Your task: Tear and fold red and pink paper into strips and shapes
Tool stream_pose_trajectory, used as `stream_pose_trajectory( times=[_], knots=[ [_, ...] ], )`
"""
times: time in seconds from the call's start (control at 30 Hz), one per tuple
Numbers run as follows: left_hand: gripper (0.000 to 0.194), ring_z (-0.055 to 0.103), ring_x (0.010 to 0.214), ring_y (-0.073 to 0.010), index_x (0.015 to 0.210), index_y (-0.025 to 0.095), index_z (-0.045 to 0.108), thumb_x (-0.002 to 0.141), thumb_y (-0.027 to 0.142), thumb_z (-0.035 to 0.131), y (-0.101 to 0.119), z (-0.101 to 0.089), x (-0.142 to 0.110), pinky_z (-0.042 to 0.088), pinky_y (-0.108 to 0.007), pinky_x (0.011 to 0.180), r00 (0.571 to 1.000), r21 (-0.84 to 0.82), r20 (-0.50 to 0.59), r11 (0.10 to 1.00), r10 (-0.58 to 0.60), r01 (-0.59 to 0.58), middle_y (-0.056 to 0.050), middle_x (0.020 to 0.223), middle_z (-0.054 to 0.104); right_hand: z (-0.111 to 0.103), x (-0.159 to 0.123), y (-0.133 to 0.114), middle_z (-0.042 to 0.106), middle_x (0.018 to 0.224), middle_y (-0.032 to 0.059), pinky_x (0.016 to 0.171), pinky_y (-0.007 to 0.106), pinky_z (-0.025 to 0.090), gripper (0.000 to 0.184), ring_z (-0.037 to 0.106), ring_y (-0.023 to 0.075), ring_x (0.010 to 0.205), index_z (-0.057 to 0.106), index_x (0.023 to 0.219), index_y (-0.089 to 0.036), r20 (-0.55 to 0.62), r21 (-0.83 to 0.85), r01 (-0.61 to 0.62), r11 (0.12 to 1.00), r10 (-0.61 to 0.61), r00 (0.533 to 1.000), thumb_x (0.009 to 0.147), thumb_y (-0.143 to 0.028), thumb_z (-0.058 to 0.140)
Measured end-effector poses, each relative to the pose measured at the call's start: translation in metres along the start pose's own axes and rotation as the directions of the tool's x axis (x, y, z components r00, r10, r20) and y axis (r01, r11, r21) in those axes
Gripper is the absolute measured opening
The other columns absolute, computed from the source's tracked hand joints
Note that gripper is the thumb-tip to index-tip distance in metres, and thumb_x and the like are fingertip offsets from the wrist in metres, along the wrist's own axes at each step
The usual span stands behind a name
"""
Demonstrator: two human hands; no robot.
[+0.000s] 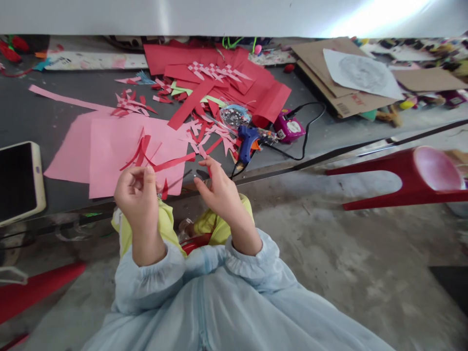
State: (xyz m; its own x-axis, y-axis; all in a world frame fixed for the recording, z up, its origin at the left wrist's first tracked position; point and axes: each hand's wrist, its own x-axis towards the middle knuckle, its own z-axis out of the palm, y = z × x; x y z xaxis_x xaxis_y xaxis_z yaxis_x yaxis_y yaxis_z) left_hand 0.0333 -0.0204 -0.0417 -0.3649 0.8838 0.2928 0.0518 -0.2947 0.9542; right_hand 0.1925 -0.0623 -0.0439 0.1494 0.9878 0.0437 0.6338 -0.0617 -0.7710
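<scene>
My left hand [136, 196] is closed, thumb against fingers, on red paper strips [144, 150] that rise above its fingertips. A longer red paper strip [174, 162] stretches from beside that hand toward the right; whether it is joined to the others I cannot tell. My right hand [222, 193] hovers near the table edge, thumb and forefinger apart with nothing visible between them. Some red shows behind its fingers, too hidden to make out. Under the strips lie pink paper sheets [106, 168]. Beyond my right hand are cut pink and red paper scraps [219, 134].
A blue glue gun [248, 144] with a cord lies near the table edge beside a purple box [289, 126]. Red paper sheets [270, 92] are piled behind. A phone [22, 183] lies at left, cardboard [338, 100] at back right. A red stool [407, 170] stands at right.
</scene>
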Motion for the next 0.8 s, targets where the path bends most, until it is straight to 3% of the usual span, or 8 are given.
stream_pose_trajectory(
  times=[0.3, 0.57, 0.8],
  knots=[
    [0.013, 0.053, 0.044, -0.0070, 0.072, 0.019, 0.061, 0.079, 0.025, 0.070, 0.002, -0.001, 0.001, 0.046, -0.019, 0.044, 1.000, -0.002, -0.018, 1.000, -0.008, 0.008, 0.006, 0.056, 0.056, -0.006, 0.004, 0.003, 0.055, 0.150, 0.0156, 0.101, 0.046, 0.053, 0.040, 0.062, 0.0277, 0.125, 0.053, 0.125, -0.020, -0.038, 0.029, -0.016, 0.999, 0.017, 0.999, 0.089, -0.035, 0.052],
    [0.012, 0.053, 0.044, -0.0069, 0.073, 0.019, 0.062, 0.080, 0.023, 0.070, 0.000, -0.001, 0.001, 0.045, -0.019, 0.044, 0.999, -0.034, -0.029, 0.999, -0.016, 0.015, 0.006, 0.058, 0.056, -0.026, 0.022, 0.020, 0.066, 0.128, 0.0192, 0.094, 0.050, 0.053, 0.047, 0.066, 0.0307, 0.107, 0.052, 0.127, -0.016, -0.107, -0.090, -0.114, 0.989, 0.104, 0.989, 0.086, -0.038, 0.054],
    [0.012, 0.053, 0.044, -0.0066, 0.071, 0.018, 0.062, 0.078, 0.022, 0.071, 0.000, -0.001, 0.001, 0.045, -0.018, 0.044, 0.999, -0.055, -0.038, 0.998, -0.025, 0.023, 0.006, 0.057, 0.057, -0.025, 0.025, 0.019, 0.066, 0.124, 0.0196, 0.089, 0.048, 0.052, 0.044, 0.066, 0.0299, 0.100, 0.053, 0.123, -0.016, -0.086, -0.148, -0.097, 0.984, 0.085, 0.993, 0.086, -0.040, 0.052]
  ],
)
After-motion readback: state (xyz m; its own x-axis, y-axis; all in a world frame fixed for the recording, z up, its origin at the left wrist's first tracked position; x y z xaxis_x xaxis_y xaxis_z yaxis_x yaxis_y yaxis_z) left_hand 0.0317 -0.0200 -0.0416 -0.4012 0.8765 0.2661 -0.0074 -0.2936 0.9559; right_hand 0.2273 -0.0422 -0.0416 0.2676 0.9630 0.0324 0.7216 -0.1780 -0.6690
